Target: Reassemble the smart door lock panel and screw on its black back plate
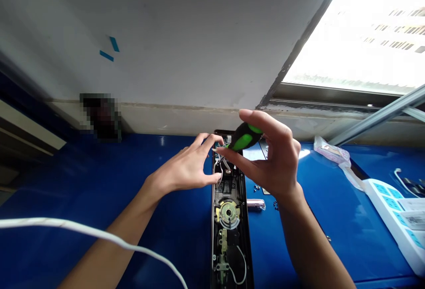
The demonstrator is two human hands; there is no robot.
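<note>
1. Black housing (245, 218), long and narrow with its inside exposed, lies on the blue table (186, 240), its far end close to the wall (199, 36).
2. Screwdriver (245, 139), with a black and green handle, slants down and leftward over the housing's far end; its tip is hard to make out.
3. Right hand (279, 156) grips that handle between thumb and fingers.
4. Left hand (186, 169) reaches across the housing's left edge, thumb and fingers spread apart, the thumb beside some white wires; whether the fingertips press on any part cannot be told.
5. Inside the housing, a round metal assembly (229, 213) sits nearer the wearer than both hands, and a loop of white wire (245, 266) curves below it.
6. Just right of the housing lie a pinkish wrapped object (255, 205) and small screws (256, 188).
7. Farther right are a clear package (332, 151) and a white power strip (376, 207) with blue sockets.
8. White cable (109, 235) crosses in front of the left forearm.
</note>
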